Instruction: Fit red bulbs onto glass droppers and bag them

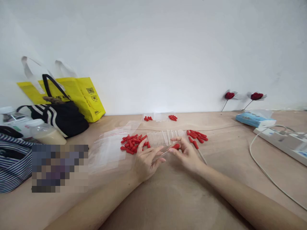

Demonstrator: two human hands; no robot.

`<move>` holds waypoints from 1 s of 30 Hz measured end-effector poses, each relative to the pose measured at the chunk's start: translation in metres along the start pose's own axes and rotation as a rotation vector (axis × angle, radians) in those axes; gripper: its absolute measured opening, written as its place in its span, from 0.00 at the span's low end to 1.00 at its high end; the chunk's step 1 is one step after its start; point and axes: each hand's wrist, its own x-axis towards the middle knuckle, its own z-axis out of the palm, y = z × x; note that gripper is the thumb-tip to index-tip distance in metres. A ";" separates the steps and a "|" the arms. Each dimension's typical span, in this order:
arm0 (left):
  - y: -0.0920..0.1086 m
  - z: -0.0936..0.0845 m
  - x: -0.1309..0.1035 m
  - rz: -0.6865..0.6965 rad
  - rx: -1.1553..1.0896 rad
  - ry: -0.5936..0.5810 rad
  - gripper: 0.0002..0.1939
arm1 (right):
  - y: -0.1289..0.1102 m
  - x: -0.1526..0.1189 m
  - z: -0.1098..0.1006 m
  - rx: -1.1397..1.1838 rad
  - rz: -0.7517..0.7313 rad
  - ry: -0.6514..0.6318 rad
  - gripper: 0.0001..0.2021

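Between my hands is a glass dropper tube (161, 155), slanting up to the right. My left hand (146, 159) is closed around the tube. A red rubber bulb (176, 146) sits at the tube's upper end, pinched in the fingers of my right hand (188, 156); how far it is on the tube is hidden. Behind my hands lies a row of clear glass tubes (158, 139). A pile of red bulbs (131, 143) is left of that row. Several red-bulbed droppers (198, 136) lie to its right, one with its tube pointing toward me.
Clear zip bags (109, 150) are spread at the left, and another bag (161, 117) with red bulbs lies by the wall. A yellow bag (92, 102), a black bag (72, 118) and a bottle (49, 132) stand far left. At right are a tissue pack (254, 119), power strip (285, 143) and cable (260, 166).
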 end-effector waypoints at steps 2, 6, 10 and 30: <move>-0.004 -0.002 -0.002 -0.051 -0.027 -0.059 0.13 | -0.004 0.012 -0.017 0.006 0.031 0.097 0.20; -0.013 -0.001 -0.003 -0.166 -0.019 -0.122 0.11 | -0.009 0.034 -0.073 -0.230 0.212 0.165 0.21; -0.016 0.003 -0.002 -0.193 0.000 -0.170 0.08 | -0.008 0.039 -0.116 -0.755 0.507 0.021 0.20; -0.013 0.004 -0.001 -0.181 0.054 -0.269 0.04 | 0.003 0.041 -0.118 -1.004 0.616 -0.307 0.14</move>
